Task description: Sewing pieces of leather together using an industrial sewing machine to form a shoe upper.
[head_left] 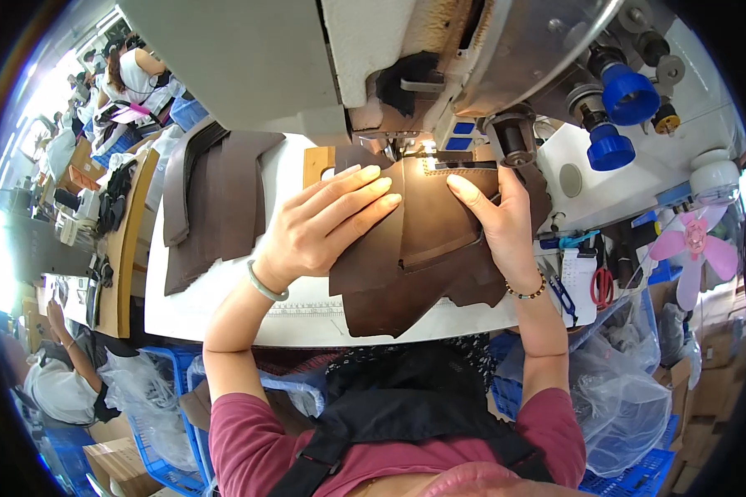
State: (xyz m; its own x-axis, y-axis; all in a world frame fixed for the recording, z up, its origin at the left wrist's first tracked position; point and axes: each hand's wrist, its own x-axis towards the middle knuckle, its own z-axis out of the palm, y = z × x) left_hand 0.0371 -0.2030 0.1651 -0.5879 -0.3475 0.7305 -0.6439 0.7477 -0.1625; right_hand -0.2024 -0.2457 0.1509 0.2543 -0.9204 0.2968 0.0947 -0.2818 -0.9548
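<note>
White table (224,306): both hands (319,228) (497,219) flat on brown leather (427,240).

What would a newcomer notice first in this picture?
Probably both hands pressed flat on brown leather pieces at the centre: left hand, right hand. Above them looms a white sewing machine with blue knobs. A pink fan stands at the right.

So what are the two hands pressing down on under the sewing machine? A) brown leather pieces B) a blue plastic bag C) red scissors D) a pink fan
A: the left hand and the right hand both lie flat on the brown leather pieces.
</note>
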